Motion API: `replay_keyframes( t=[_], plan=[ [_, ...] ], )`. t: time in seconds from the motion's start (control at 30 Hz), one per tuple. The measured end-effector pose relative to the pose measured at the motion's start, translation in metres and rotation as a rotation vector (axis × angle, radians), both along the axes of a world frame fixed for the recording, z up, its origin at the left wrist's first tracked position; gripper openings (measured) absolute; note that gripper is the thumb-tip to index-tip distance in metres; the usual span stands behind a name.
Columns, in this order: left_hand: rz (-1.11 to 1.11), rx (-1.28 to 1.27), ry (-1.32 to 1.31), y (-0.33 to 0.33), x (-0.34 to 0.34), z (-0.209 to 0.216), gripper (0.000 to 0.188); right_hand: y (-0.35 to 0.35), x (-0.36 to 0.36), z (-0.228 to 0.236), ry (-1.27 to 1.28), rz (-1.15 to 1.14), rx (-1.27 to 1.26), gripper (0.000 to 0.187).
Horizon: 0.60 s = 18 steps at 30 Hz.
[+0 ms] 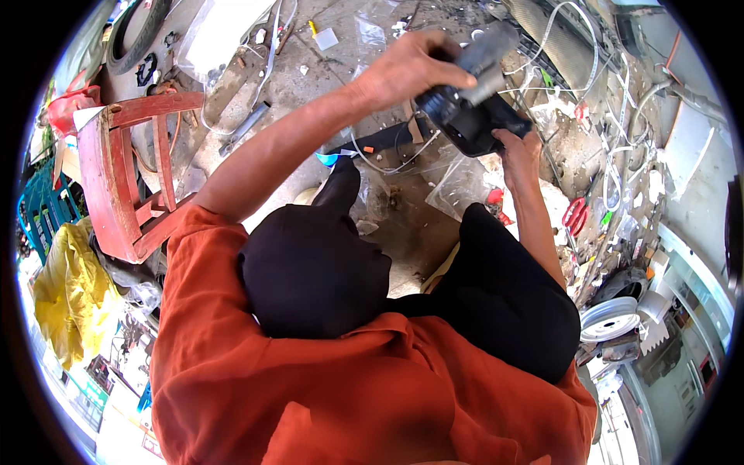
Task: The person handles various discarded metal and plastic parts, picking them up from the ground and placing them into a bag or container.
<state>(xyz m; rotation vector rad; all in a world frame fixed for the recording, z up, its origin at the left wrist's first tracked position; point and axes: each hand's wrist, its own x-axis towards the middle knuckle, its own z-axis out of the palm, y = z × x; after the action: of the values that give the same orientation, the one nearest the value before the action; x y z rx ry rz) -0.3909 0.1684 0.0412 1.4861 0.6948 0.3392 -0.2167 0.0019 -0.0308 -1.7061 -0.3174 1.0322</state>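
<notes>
Beyond my knees, both hands hold up a black plastic housing (463,128) with a hollow, rounded body. A grey, partly blurred section (490,62) rises at its top; I cannot tell whether it is a separate piece. My left hand (418,68) is closed at the housing's upper left, its thumb stretched toward the grey section. At the lower right corner, my right hand (521,151) grips the housing between thumb and fingers. The inside of the housing is dark, and its exact kind does not show.
A worn red wooden stool (116,178) stands at the left, near a yellow plastic bag (71,291). Scraps, clear bags and a white cable (593,39) litter the floor. Red-handled scissors or pliers (575,215) and a white wheel rim (610,319) lie right. A tire (139,39) is far left.
</notes>
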Motion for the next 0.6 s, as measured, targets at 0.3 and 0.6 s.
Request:
replay_keyframes(
  t=[0.3,0.6],
  plan=[
    [-0.088,0.561,0.184,-0.062,0.023,-0.026,0.033,-0.009,-0.009,0.015,0.239,0.041,0.045,0.040],
    [0.075,0.353,0.282,0.000,-0.037,-0.020,0.019,-0.030,0.010,0.003,0.341,-0.075,0.225,0.021]
  ],
)
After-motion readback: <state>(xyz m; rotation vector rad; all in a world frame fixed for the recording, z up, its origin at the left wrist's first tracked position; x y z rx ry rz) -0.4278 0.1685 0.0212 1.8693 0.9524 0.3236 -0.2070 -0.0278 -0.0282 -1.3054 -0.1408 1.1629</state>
